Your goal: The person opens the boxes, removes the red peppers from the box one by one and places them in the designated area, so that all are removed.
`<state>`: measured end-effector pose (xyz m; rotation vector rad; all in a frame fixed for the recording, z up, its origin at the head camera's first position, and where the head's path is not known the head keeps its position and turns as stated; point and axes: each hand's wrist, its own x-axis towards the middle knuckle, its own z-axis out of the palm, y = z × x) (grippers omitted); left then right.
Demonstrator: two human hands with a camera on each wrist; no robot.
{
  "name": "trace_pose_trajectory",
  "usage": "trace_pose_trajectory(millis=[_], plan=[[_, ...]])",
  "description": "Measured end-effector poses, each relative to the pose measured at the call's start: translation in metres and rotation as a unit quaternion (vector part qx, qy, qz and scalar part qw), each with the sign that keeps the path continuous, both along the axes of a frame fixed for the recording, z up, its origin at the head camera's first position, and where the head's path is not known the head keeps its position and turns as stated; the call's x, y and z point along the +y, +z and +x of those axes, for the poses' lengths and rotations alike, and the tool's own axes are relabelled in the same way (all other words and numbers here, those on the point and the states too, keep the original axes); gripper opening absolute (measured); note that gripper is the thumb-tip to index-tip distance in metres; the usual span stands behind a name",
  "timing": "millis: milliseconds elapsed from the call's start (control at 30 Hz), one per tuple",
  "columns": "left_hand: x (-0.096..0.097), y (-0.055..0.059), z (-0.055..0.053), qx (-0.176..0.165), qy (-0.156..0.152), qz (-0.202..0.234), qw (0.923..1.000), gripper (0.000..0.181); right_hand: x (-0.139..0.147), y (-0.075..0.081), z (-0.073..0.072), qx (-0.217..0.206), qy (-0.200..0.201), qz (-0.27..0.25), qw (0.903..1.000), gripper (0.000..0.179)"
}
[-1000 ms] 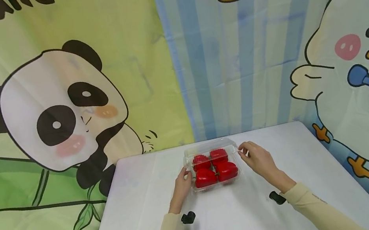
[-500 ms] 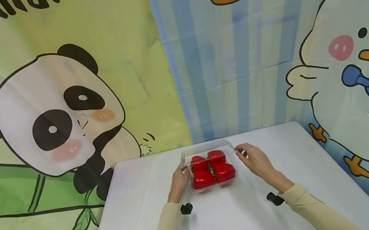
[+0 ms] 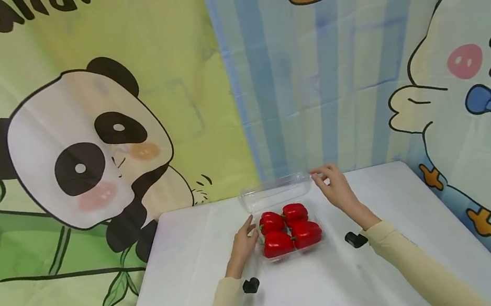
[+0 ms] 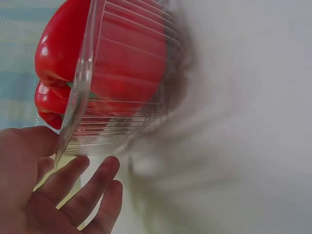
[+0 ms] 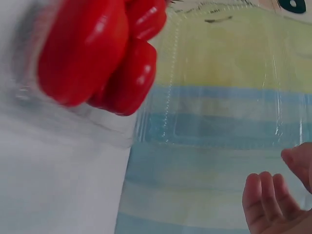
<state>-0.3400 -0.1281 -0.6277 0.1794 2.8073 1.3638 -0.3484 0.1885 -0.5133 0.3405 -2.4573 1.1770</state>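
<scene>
A clear plastic clamshell box [image 3: 274, 258] sits on the white table with several red bell peppers [image 3: 307, 233] in its base. Its lid [image 3: 275, 194] is swung up and back, tilted away behind the peppers. My left hand [image 3: 244, 244] is at the box's left side. In the left wrist view, the left thumb [image 4: 41, 139] lies at the rim [image 4: 80, 90] and the other fingers spread loosely below it, outside the ribbed wall. My right hand [image 3: 338, 189] pinches the lid's right front corner. The right wrist view shows its thumb by the lid's edge, with the index finger out of frame.
The white table [image 3: 304, 292] ends just behind the lid. A green panda curtain [image 3: 190, 103] and a blue striped curtain [image 3: 302, 86] hang behind it. Black wrist cameras [image 3: 251, 285] sit at both wrists.
The lid has swung up and back off the peppers, its right corner following my right hand away and upward. My left hand has come down from the lid's left corner to the box's side.
</scene>
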Motion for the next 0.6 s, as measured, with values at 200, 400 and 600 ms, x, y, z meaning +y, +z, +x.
trace_pose_trajectory(millis=[200,400,600], plan=[[0.000,0.001,0.013,-0.008,-0.013,0.007,0.9998,0.056,-0.001,-0.003,-0.026,-0.058,0.042,-0.064,0.9954,0.039],[0.000,-0.001,0.017,0.005,-0.013,0.004,0.9999,0.056,-0.005,-0.024,-0.039,-0.093,0.049,-0.067,0.9922,0.041],[-0.002,-0.003,0.024,0.006,-0.017,0.004,0.9998,0.055,-0.009,-0.050,-0.038,-0.177,0.049,-0.052,0.9817,0.051]])
